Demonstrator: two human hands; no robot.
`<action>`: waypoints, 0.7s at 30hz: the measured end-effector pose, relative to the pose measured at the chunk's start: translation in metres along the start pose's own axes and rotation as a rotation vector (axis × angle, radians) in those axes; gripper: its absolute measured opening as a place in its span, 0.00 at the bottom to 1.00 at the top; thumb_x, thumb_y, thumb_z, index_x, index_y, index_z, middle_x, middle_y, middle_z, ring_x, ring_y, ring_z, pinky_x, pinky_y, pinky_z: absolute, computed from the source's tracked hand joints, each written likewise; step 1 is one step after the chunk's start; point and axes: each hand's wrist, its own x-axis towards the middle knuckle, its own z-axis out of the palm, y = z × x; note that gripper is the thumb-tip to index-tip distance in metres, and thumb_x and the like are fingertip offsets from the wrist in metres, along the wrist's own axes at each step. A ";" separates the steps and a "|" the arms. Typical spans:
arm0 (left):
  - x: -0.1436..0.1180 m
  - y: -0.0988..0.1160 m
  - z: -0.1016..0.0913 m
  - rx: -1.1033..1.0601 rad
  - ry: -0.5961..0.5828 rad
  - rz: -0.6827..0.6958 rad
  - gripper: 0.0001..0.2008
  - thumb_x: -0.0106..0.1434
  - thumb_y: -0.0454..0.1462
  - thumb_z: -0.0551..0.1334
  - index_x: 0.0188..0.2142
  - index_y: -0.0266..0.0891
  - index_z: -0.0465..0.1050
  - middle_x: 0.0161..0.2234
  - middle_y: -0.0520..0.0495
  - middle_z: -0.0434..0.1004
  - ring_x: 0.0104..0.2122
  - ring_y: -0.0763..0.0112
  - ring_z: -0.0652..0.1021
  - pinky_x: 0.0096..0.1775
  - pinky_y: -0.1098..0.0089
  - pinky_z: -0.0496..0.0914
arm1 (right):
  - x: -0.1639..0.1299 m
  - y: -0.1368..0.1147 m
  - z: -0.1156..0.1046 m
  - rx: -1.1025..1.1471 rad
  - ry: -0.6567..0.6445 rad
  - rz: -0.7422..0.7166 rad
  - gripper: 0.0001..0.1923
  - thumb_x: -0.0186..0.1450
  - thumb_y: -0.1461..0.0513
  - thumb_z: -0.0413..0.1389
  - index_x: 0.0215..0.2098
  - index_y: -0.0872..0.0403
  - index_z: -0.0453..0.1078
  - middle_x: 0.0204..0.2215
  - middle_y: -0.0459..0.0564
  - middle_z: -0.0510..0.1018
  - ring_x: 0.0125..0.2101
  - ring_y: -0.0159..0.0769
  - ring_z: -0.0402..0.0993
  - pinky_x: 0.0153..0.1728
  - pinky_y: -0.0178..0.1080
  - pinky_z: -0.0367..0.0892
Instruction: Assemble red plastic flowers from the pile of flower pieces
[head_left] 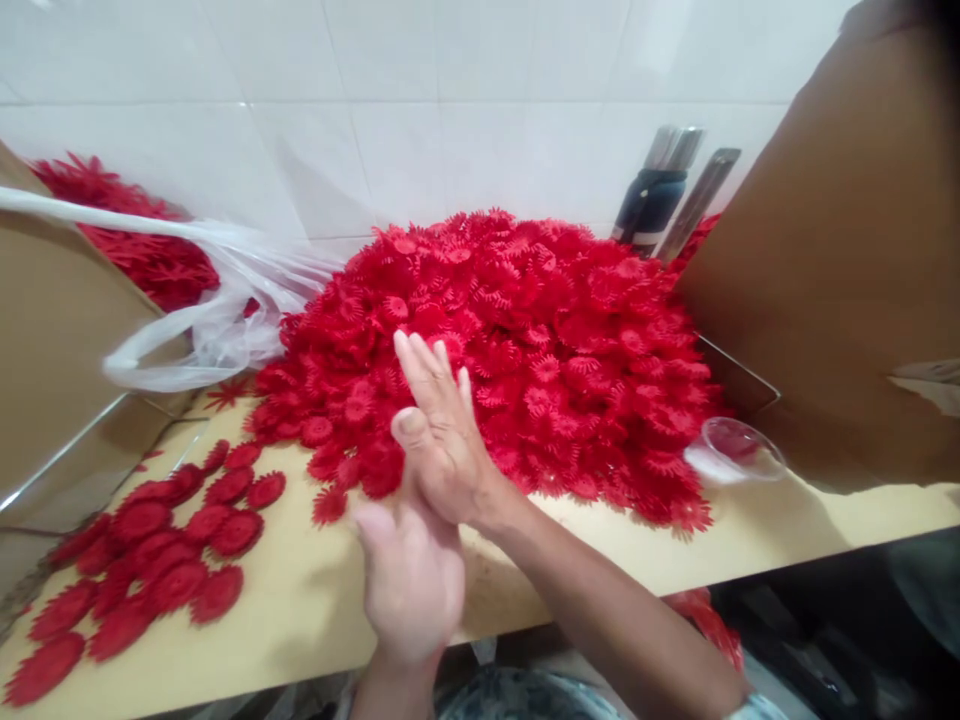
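Observation:
My right hand [444, 445] reaches in from the lower right, with its fingers stretched out and thumb raised. Its palm lies against my left hand [414, 580], which comes up from the bottom edge, slightly blurred, with its thumb out. Most of the left fingers are hidden behind the right hand. Nothing shows between the palms, though the contact area is covered. Just beyond the hands rises a large heap of red fringed flower-shaped pieces [517, 340]. To their left, thicker round red flower pieces [157, 545] lie loosely grouped on the pale yellow tabletop [300, 610].
A translucent white plastic bag [225, 330] hangs by a cardboard box [60, 360] on the left. Another cardboard box [840, 290] stands at right. Near it are a clear cup [739, 450], a dark flask [652, 205] and a metal bar [697, 205] against the tiled wall [480, 100].

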 end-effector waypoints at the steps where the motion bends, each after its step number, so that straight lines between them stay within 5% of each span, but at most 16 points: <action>1: -0.001 -0.001 0.000 -0.001 0.004 -0.009 0.34 0.57 0.62 0.46 0.55 0.50 0.66 0.60 0.49 0.62 0.64 0.57 0.50 0.61 0.56 0.50 | 0.001 0.002 0.000 -0.007 0.002 -0.013 0.30 0.69 0.51 0.37 0.67 0.45 0.36 0.67 0.45 0.40 0.65 0.42 0.27 0.61 0.60 0.28; 6: 0.001 -0.003 -0.003 -0.041 0.033 -0.015 0.30 0.60 0.59 0.46 0.52 0.49 0.69 0.57 0.48 0.66 0.62 0.58 0.57 0.60 0.55 0.54 | -0.010 0.009 0.004 -0.026 -0.031 -0.059 0.28 0.69 0.50 0.35 0.66 0.44 0.40 0.67 0.45 0.43 0.66 0.43 0.30 0.60 0.61 0.27; 10: 0.000 -0.012 -0.004 -0.139 0.050 -0.148 0.19 0.65 0.48 0.50 0.46 0.43 0.73 0.50 0.45 0.74 0.56 0.60 0.68 0.56 0.59 0.61 | -0.002 0.019 0.003 -0.089 0.139 -0.020 0.28 0.69 0.48 0.34 0.65 0.45 0.46 0.65 0.46 0.49 0.66 0.44 0.30 0.59 0.62 0.25; 14: -0.003 -0.010 -0.015 -0.177 0.186 -0.182 0.10 0.63 0.35 0.55 0.34 0.38 0.75 0.37 0.46 0.78 0.41 0.69 0.77 0.48 0.67 0.68 | -0.002 0.023 -0.005 0.070 0.203 0.037 0.26 0.70 0.51 0.30 0.62 0.45 0.53 0.59 0.47 0.64 0.63 0.42 0.50 0.60 0.56 0.46; 17: -0.005 0.000 -0.024 -0.161 0.155 -0.165 0.04 0.59 0.32 0.60 0.31 0.35 0.74 0.31 0.46 0.76 0.32 0.71 0.77 0.37 0.71 0.72 | -0.011 0.025 -0.017 0.279 0.275 0.089 0.24 0.71 0.52 0.33 0.59 0.46 0.58 0.52 0.49 0.72 0.54 0.40 0.67 0.53 0.49 0.63; 21: -0.009 0.007 -0.031 -0.157 0.149 -0.166 0.03 0.55 0.33 0.63 0.28 0.35 0.70 0.20 0.53 0.67 0.16 0.82 0.65 0.17 0.82 0.58 | -0.028 0.030 -0.029 0.383 0.253 0.135 0.18 0.68 0.52 0.44 0.50 0.49 0.67 0.47 0.51 0.76 0.47 0.40 0.73 0.50 0.49 0.66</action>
